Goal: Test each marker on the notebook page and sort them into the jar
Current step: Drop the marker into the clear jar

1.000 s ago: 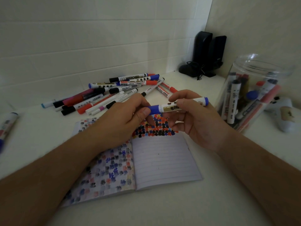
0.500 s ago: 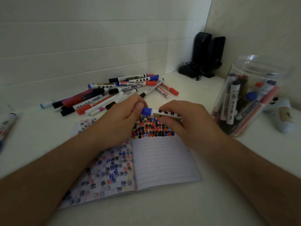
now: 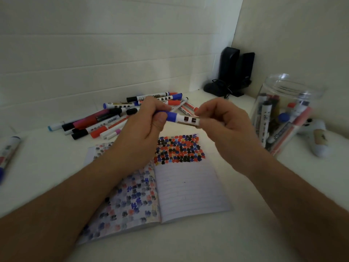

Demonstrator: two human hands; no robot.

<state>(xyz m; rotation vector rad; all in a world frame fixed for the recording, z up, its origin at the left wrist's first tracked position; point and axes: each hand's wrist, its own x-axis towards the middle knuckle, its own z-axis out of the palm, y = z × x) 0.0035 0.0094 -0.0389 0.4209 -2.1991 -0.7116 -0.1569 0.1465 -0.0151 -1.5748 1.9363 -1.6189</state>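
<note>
White tabletop (image 3: 188,242), marker pile (image 3: 117,118) behind, left hand (image 3: 143,127) and right hand (image 3: 224,125) gripping blue marker (image 3: 181,119) over notebook (image 3: 188,186)

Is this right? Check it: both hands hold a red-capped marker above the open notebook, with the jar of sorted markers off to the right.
Not quite. The head view shows a blue cap, not red: the left hand grips the cap end of the marker and the right hand pinches its barrel. It is above the open notebook, with the jar to the right.
</note>
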